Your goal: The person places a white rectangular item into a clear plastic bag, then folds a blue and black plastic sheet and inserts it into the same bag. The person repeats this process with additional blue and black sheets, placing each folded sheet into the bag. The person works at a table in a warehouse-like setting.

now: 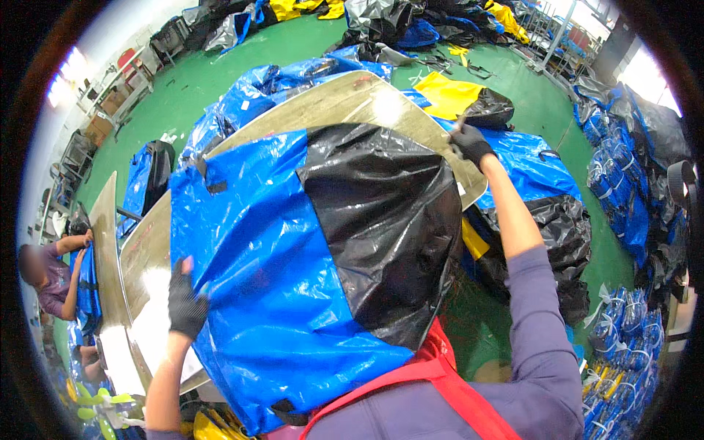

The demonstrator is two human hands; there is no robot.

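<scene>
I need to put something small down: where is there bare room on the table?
Bare tabletop shows along the far side, between the blue-and-black sheet and blue sheeting, and left of the left hand, partly washed out. The sheet covers the middle; right of the right hand, more sheeting crowds in.

Brightly lit; windows [67, 77] beyond the blue-and-black plastic bag [315, 257], far left and right, were blown out. Glare whitened the tabletop [337, 110] left of and behind the bag, which glinted. Fisheye distortion bowed edges inside a dark vignette.
</scene>
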